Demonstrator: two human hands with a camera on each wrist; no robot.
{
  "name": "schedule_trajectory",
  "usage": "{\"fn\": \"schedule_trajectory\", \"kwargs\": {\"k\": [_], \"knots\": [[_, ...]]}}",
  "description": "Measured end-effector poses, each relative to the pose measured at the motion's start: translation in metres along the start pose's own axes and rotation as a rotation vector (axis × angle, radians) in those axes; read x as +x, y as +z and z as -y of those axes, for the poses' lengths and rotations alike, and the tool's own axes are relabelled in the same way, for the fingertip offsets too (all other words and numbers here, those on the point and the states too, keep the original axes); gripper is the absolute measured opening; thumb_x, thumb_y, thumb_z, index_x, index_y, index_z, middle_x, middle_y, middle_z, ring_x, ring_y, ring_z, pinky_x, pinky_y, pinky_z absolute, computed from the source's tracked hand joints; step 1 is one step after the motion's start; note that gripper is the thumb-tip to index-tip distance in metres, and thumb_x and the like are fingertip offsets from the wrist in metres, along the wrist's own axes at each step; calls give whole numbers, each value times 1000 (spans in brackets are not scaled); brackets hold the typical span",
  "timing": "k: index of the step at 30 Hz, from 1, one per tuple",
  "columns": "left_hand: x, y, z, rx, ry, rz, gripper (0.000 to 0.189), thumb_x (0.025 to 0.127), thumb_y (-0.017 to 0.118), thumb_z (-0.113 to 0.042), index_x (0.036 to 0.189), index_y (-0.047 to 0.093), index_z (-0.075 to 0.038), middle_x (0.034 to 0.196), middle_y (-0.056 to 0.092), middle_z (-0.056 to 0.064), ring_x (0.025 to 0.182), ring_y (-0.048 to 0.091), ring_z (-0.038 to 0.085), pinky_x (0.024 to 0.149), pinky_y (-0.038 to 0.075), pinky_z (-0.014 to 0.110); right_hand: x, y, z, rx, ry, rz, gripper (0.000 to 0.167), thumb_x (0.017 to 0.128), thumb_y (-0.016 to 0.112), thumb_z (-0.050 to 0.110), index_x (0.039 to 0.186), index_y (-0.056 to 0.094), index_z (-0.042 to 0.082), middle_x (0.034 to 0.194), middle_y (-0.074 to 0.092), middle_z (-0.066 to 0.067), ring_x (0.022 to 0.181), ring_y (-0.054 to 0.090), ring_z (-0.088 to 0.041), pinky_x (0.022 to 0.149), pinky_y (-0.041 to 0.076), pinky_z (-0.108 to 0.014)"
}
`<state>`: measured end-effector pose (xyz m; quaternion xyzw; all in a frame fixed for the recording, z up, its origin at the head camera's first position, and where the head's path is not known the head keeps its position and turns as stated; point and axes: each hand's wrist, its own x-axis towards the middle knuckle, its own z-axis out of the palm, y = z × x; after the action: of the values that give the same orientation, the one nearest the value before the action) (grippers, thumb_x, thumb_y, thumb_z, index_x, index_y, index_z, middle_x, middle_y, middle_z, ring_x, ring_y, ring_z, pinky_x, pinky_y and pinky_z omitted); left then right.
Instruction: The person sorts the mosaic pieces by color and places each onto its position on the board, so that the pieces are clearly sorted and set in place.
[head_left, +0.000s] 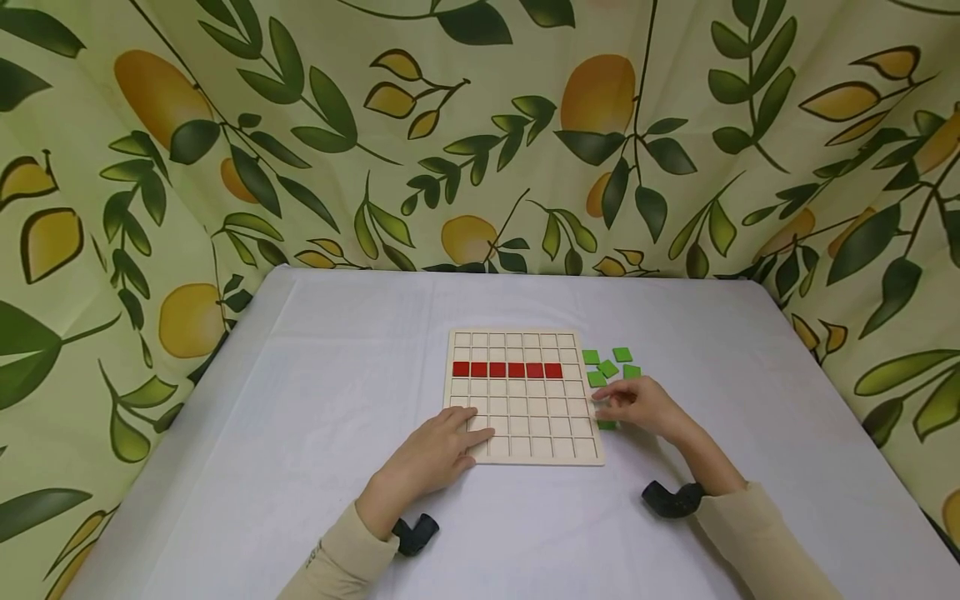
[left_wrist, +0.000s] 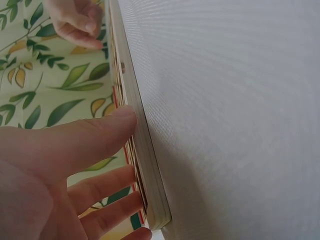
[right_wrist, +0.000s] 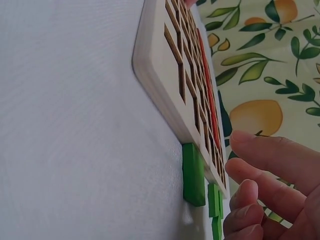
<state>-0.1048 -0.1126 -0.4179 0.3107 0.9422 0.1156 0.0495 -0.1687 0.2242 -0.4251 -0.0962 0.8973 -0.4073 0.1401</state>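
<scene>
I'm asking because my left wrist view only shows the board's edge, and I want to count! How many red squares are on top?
Observer: Six red squares sit side by side in one row on the board.
Operator: Ooh! Is that whole row full?
Observer: No, the last space at its right end, in the head view, is bare.
Operator: Are there any other colours to play with?
Observer: Yes, several green squares lie on the white cloth, just right of the board in the head view.
</scene>
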Motion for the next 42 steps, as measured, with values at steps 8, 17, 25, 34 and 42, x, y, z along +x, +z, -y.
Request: {"fn": "schedule_trajectory", "kwargs": {"k": [8, 17, 25, 34, 42], "knots": [[0, 0, 0, -12, -6, 5, 41, 91, 65, -20, 131, 61, -19, 140, 53, 13, 132, 49, 31, 108, 47, 43, -4, -3, -2, -8, -9, 16, 30, 77, 78, 11, 100, 70, -6, 71, 50, 1, 64, 43, -3, 53, 35, -15], [0, 1, -1, -17, -1, -6, 40, 91, 65, -19, 131, 62, -19, 139, 53, 14, 131, 50, 30, 107, 48, 43, -12, -7, -5, -7, -4, 48, 32, 76, 79, 12, 101, 70, -7, 71, 50, 2, 63, 41, -2, 53, 34, -15], [-1, 0, -1, -17, 1, -6, 39, 91, 64, -19, 130, 62, -19, 139, 54, 14, 131, 50, 30, 107, 48, 43, -16, -7, -10, 13, 20, 58, 34, 75, 80, 11, 102, 70, -6, 70, 48, 1, 62, 41, -3, 52, 34, -16], [-1, 0, -1, -21, -4, -6, 39, 92, 64, -19, 131, 61, -19, 139, 53, 13, 132, 49, 30, 109, 47, 42, -17, -5, -15, -27, 13, 39, 34, 73, 81, 9, 102, 70, -6, 69, 48, 1, 61, 42, -3, 51, 34, -16], [0, 0, -1, -25, -8, -5, 40, 91, 65, -19, 131, 61, -19, 140, 53, 13, 132, 49, 29, 109, 46, 42, -15, -4, -15, -72, -19, 11, 28, 73, 79, 5, 98, 72, -4, 68, 49, 1, 60, 42, -3, 51, 35, -16]]}}
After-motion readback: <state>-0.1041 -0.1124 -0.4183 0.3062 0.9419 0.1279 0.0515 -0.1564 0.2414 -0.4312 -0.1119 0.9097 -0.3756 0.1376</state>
